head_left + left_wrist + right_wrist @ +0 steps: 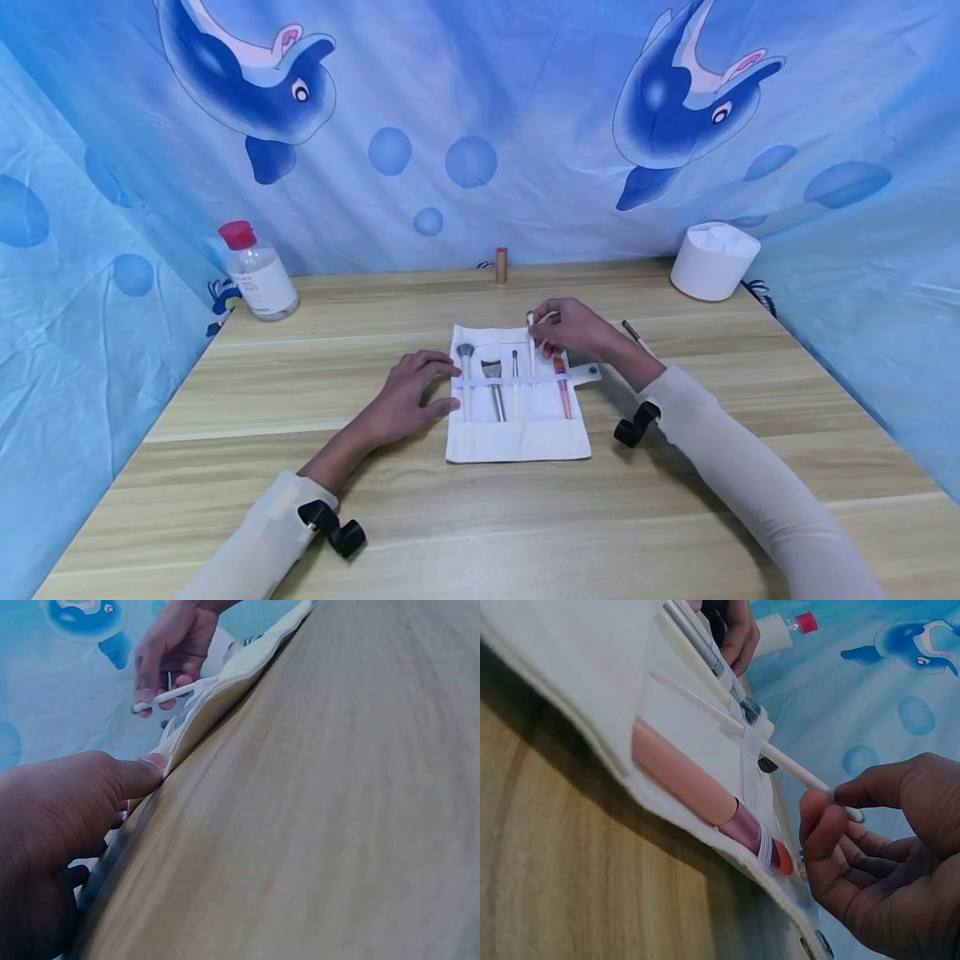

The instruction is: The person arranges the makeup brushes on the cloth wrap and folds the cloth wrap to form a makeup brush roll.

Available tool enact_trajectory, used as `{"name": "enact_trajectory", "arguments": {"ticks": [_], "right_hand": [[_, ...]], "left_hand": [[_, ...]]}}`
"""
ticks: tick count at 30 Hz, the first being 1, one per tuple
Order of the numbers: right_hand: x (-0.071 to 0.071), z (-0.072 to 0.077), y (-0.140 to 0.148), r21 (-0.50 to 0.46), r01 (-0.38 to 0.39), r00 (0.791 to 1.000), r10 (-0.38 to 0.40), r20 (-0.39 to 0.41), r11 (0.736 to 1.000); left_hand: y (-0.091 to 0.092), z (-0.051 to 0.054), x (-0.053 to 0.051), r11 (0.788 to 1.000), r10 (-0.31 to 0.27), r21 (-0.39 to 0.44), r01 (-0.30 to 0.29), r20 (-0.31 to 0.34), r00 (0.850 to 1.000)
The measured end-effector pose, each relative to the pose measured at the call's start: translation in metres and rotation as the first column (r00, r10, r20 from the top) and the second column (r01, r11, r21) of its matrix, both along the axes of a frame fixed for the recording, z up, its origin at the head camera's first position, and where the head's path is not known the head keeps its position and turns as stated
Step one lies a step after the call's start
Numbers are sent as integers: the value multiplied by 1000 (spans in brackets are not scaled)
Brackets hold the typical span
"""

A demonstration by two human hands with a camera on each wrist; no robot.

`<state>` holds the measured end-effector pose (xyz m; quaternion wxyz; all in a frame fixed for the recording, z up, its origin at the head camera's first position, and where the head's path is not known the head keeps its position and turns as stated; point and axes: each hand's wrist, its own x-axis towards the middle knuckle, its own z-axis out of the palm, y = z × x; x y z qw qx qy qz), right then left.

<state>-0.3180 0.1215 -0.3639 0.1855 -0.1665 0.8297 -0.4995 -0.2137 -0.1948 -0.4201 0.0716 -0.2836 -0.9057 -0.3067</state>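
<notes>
Head view spreads out the white fabric brush case [517, 446] on the wood-grain worktop [480, 517]. Left wrist shows chiefly its edge, touched by the left hand [60, 817], thumb and fingers apart. Right wrist details the right hand [885, 855], its grip pinching a slim white brush [786, 763] under the white elastic strap [750, 769], beside a pink-handled brush [686, 776].

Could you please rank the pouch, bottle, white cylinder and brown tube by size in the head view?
1. Pouch
2. Bottle and white cylinder: too alike to rank
3. Brown tube
</notes>
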Motion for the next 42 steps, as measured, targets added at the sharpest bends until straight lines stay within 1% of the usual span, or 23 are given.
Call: {"name": "enact_trajectory", "arguments": {"ticks": [6,12,15,18,21,25,27,29,32,34,36,37,39,40,42], "right_hand": [[7,2,1,97,-59,998,59,-2,994],[17,4,1,214,-72,997,79,-25,974],[21,3,2,242,-90,995,99,-25,966],[21,1,3,275,-113,990,130,-45,955],[21,-1,4,336,-134,981,173,-91,932],[24,0,6,413,-169,959,246,-140,895],[25,0,7,428,-184,950,271,-153,885],[26,1,8,419,-183,950,269,-156,889],[25,5,13,411,-134,945,241,-220,902],[24,10,17,410,-68,941,195,-276,909],[21,14,24,421,8,926,152,-346,907],[19,16,28,429,45,918,132,-373,902],[15,19,38,453,114,910,90,-405,884],[13,20,43,469,145,905,75,-418,871],[9,21,54,513,199,897,55,-438,835]], "left_hand": [[-1,-1,0,1000,0,1,0,-1,1000],[0,-1,0,1000,0,0,0,-9,1000],[0,-1,0,1000,1,-1,-1,-7,1000],[0,-1,0,1000,2,-4,-2,-6,1000],[0,-1,0,1000,1,-3,-1,-8,1000],[0,-2,0,1000,-1,5,1,-9,1000],[-1,-2,0,1000,-1,9,1,-8,1000],[-1,-2,0,1000,-2,10,2,-10,1000],[-1,-2,-1,1000,0,9,0,-8,1000],[0,-2,-1,1000,2,7,-2,-6,1000],[0,-2,-1,1000,4,5,-4,-5,1000],[0,-2,-1,1000,3,4,-3,-4,1000],[0,-2,-1,1000,1,2,-1,-4,1000],[-1,-2,0,1000,-1,2,1,-4,1000],[-1,-2,0,1000,-4,0,4,-3,1000]]}}
